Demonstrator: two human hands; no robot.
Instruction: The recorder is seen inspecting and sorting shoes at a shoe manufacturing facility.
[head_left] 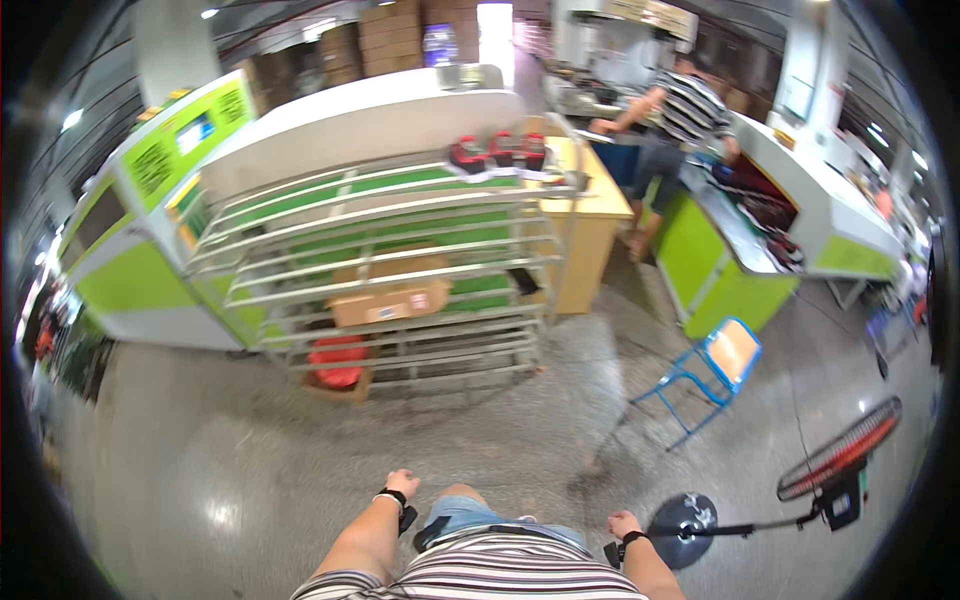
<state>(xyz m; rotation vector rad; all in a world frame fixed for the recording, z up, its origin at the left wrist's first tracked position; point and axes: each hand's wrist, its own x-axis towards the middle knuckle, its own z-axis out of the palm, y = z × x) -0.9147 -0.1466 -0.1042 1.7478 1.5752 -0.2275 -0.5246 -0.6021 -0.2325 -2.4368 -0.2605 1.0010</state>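
Note:
I am standing on a speckled grey floor (250, 460), looking down over my striped shirt and denim shorts. My left hand (401, 484) hangs at my side with the fingers curled and nothing in it, a wristband on the wrist. My right hand (622, 523) hangs at my other side, also curled and holding nothing, with a dark band on the wrist. Neither hand touches anything. Nearest the right hand is the round dark base of a floor fan (686, 522).
A metal rack (400, 260) stands ahead, with a cardboard box (390, 296) and a red container (337, 360) under it. A blue-framed chair (722, 362) and the fan head (840, 452) are to the right. Green and white machines surround them. A person in a striped shirt (685, 105) works at the back.

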